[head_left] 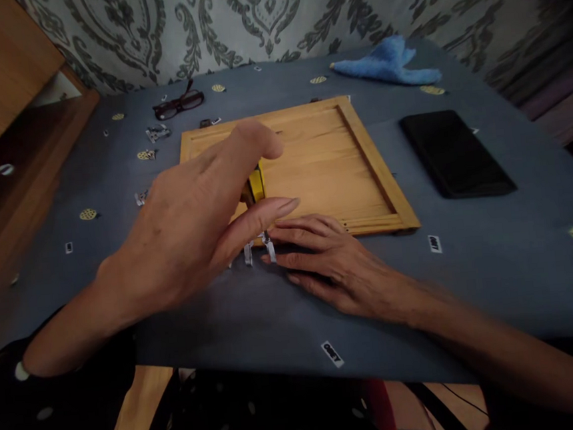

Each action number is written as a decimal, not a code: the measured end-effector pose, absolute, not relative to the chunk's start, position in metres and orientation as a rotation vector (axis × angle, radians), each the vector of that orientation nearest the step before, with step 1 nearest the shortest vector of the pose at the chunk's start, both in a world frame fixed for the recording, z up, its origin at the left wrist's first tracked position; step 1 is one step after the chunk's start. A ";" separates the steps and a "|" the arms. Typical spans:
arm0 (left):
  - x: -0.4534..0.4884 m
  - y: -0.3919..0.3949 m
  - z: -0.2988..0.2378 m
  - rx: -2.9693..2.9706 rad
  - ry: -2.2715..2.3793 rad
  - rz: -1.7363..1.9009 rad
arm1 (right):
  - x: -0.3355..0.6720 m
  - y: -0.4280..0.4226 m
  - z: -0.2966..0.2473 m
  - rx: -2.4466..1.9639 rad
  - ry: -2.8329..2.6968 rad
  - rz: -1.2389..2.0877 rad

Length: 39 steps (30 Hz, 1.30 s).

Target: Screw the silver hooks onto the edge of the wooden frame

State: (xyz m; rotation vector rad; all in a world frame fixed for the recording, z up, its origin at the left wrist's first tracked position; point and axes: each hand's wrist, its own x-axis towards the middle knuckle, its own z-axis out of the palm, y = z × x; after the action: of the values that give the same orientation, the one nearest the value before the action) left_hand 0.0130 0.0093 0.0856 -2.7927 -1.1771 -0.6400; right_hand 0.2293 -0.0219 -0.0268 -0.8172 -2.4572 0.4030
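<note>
Right hand (330, 259) flat beside wooden tray (324, 161)

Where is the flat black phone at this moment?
In the head view, the flat black phone lies on the grey-blue tabletop right of the shallow wooden tray, nearer than the fluffy blue cloth.

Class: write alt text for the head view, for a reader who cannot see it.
A left hand spreads over a yellow object at a wooden tray, while the right hand lies flat on the grey-blue table by small clear pieces. A black phone, glasses and a blue cloth lie nearby.
</note>
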 end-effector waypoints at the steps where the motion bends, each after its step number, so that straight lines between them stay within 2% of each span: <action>1: 0.013 0.010 0.085 -2.780 -1.160 -0.621 | 0.229 -0.022 -0.027 -0.817 -2.457 0.409; 13: 0.013 0.009 0.087 -2.809 -1.147 -0.741 | 0.229 -0.021 -0.025 -0.809 -2.466 0.432; 32: 0.015 0.009 0.086 -2.766 -1.005 -0.689 | 0.230 -0.022 -0.025 -0.817 -2.463 0.442; 39: 0.013 0.011 0.082 -2.722 -1.087 -0.655 | 0.231 -0.022 -0.027 -0.815 -2.461 0.431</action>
State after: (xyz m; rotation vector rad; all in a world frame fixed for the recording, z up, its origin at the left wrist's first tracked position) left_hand 0.0125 0.0107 0.0822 -2.7216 -1.0866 -0.6549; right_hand 0.2307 -0.0224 -0.0272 -0.8150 -2.4611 0.4314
